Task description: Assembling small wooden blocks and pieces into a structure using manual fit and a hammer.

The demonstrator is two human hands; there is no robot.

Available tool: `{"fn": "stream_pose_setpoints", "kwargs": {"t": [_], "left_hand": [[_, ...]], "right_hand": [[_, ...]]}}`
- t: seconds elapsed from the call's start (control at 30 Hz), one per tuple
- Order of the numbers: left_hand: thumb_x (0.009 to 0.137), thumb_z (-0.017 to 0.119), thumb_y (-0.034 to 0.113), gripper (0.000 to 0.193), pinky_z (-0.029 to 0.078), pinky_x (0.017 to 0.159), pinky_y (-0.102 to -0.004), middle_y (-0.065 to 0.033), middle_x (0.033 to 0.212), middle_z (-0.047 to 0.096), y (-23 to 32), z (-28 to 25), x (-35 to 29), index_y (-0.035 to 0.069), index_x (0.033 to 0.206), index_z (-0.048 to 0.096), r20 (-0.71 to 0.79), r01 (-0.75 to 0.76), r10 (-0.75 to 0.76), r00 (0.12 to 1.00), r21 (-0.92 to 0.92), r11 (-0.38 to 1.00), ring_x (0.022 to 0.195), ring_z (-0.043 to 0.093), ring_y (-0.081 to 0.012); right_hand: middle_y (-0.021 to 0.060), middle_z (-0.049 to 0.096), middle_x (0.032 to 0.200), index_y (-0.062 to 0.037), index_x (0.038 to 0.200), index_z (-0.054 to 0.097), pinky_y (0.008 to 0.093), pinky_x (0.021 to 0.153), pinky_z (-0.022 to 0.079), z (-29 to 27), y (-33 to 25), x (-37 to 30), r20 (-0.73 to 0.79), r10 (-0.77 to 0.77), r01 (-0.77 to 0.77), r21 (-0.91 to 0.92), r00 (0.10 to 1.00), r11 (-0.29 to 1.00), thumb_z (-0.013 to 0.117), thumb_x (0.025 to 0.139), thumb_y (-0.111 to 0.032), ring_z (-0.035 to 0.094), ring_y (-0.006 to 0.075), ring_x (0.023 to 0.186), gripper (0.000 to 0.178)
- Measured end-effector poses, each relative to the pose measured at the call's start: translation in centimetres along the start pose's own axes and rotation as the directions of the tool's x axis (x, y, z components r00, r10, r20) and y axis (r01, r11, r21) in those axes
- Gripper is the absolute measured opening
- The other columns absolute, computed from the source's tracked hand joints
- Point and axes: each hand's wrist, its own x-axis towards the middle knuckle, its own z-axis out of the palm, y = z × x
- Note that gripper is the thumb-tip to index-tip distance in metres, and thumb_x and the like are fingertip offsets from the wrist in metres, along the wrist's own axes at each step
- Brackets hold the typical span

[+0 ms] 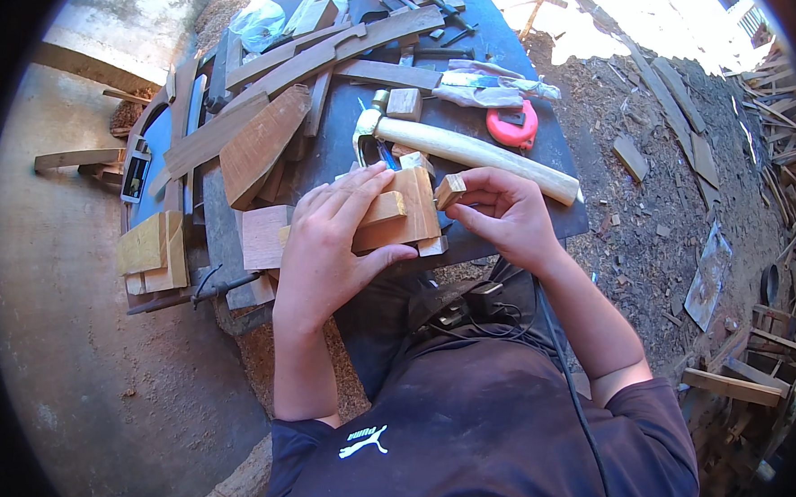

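My left hand [331,231] is wrapped over a wooden block assembly [425,205] near the front edge of the dark table. A smaller wood strip [382,209] lies across the assembly's face, and its left part is hidden under my fingers. Between the thumb and fingers of my right hand [495,209] is a small wood piece [450,191], held against or very close to the assembly's right side; I cannot tell if they touch. Just beyond both hands lies a hammer [475,152] with a pale wooden handle, its head to the left.
A red tape measure [512,124] lies beyond the hammer, near a rumpled cloth [488,80]. Long wood offcuts [327,56] pile up at the table's left, with clamps [428,16] at the back. A metal bar [193,294] juts from the near left corner. Debris covers the ground [615,224] at right.
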Motion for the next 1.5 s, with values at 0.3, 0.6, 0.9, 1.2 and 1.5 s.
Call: {"fn": "stream_pose_setpoints", "kwargs": {"t": [0.3, 0.6, 0.9, 1.2, 1.5], "left_hand": [[0.068, 0.091, 0.039, 0.077, 0.047, 0.106, -0.0456, -0.0121, 0.137, 0.066, -0.5, 0.4, 0.0, 0.008, 0.133, 0.064, -0.012, -0.011, 0.010, 1.000, -0.051, 0.999, 0.125, 0.063, -0.0331], [0.063, 0.094, 0.033, 0.084, 0.046, 0.108, -0.0424, -0.0147, 0.137, 0.067, -0.1, 0.2, 0.0, 0.006, 0.136, 0.063, 0.001, 0.013, -0.013, 1.000, -0.060, 0.998, 0.127, 0.063, -0.0328], [0.062, 0.094, 0.032, 0.084, 0.044, 0.110, -0.0419, -0.0137, 0.138, 0.066, -0.2, 0.2, -0.1, 0.007, 0.137, 0.063, -0.001, 0.019, -0.020, 1.000, -0.063, 0.998, 0.128, 0.063, -0.0314], [0.064, 0.093, 0.034, 0.080, 0.046, 0.106, -0.0438, -0.0119, 0.137, 0.067, -0.1, 0.3, 0.0, 0.009, 0.134, 0.065, -0.017, -0.007, 0.006, 1.000, -0.026, 1.000, 0.126, 0.064, -0.0303], [0.065, 0.093, 0.035, 0.080, 0.045, 0.107, -0.0437, -0.0117, 0.137, 0.067, -0.1, 0.7, 0.1, 0.009, 0.134, 0.064, -0.021, -0.007, 0.006, 1.000, -0.034, 0.999, 0.126, 0.064, -0.0298]], "right_hand": [[0.0120, 0.074, 0.113, 0.0046, 0.116, 0.070, 0.0332, 0.096, 0.060, -0.4, -0.1, 0.1, 0.029, 0.022, -0.022, 0.000, 0.999, 1.000, 0.073, 0.091, 0.005, 0.072, 0.0192, 0.106, 0.025], [0.0109, 0.074, 0.112, 0.0041, 0.116, 0.071, 0.0323, 0.094, 0.060, -0.3, 0.0, 0.2, 0.033, 0.008, -0.009, 0.024, 0.999, 1.000, 0.074, 0.090, 0.004, 0.072, 0.0172, 0.104, 0.026], [0.0074, 0.072, 0.113, -0.0003, 0.119, 0.072, 0.0292, 0.089, 0.059, 0.0, 0.3, 0.3, 0.028, -0.127, 0.130, -0.112, 0.991, 0.985, 0.077, 0.089, 0.001, 0.070, 0.0134, 0.100, 0.030], [0.0066, 0.075, 0.111, -0.0053, 0.119, 0.076, 0.0252, 0.081, 0.059, 0.2, 0.9, 0.5, -0.020, -0.191, 0.188, -0.097, 0.981, 0.977, 0.080, 0.089, -0.005, 0.071, 0.0112, 0.093, 0.031], [0.0098, 0.073, 0.115, -0.0015, 0.117, 0.075, 0.0286, 0.087, 0.060, -0.6, 1.1, 0.5, 0.037, -0.229, 0.232, -0.108, 0.973, 0.967, 0.078, 0.088, 0.003, 0.072, 0.0148, 0.101, 0.030]]}}
